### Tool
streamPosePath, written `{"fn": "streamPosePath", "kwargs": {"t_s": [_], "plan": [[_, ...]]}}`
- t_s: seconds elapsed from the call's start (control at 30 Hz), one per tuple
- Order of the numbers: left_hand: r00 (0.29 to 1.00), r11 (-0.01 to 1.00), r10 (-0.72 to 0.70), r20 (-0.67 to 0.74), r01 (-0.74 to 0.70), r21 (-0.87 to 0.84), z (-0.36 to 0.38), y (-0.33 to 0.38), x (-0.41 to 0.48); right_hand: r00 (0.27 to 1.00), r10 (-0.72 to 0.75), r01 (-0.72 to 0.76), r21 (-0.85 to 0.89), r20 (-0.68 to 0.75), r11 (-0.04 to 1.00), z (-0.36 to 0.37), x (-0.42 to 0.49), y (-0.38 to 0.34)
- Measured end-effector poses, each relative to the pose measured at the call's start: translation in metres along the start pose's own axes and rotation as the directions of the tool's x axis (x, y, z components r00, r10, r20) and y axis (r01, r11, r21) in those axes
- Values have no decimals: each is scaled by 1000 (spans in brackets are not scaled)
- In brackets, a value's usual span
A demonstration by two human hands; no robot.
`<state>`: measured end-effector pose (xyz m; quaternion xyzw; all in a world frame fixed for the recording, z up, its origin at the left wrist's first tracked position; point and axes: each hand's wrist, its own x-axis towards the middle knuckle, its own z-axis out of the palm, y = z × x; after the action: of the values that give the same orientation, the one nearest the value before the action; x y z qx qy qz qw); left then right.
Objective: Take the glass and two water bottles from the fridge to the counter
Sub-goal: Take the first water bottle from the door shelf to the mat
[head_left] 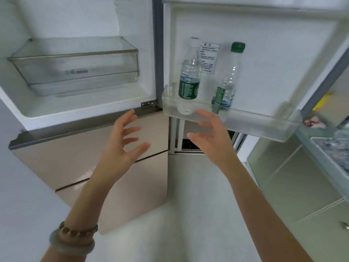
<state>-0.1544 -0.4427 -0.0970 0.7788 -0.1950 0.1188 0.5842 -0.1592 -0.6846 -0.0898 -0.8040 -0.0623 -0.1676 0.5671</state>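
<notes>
Two clear water bottles stand in the clear door shelf [255,123] of the open fridge door. The left bottle [189,76] has a white cap and a dark green label. The right bottle [227,80] has a green cap and leans a little. My left hand [124,140] is raised below the fridge compartment, fingers spread, holding nothing. My right hand [209,133] is just below and in front of the door shelf, under the white-capped bottle, fingers apart and empty. No glass is in view.
A clear drawer [75,63] sits inside the fridge compartment on the left. Beige lower fridge doors [90,161] are closed beneath it. A counter edge [324,148] with a patterned tray lies at the right, with pale cabinets under it.
</notes>
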Motion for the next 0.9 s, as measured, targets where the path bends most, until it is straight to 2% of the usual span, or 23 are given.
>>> {"fn": "streamPosePath", "kwargs": {"t_s": [0.37,0.53,0.63,0.77,0.9], "plan": [[960,996,76,269,-87,32,75,0,102,978,0,8,36,-209,999,-56,51,16],[933,991,114,341,-131,26,94,3,138,944,-60,46,-52,-325,998,-81,83,12],[918,987,144,370,-159,11,102,3,154,918,-54,-2,-139,-393,990,-91,100,10],[904,983,184,385,-170,-69,107,7,174,934,48,-115,-171,-355,978,-96,124,12],[874,979,205,441,-185,-90,112,9,184,944,102,-162,-170,-315,972,-91,136,15]]}}
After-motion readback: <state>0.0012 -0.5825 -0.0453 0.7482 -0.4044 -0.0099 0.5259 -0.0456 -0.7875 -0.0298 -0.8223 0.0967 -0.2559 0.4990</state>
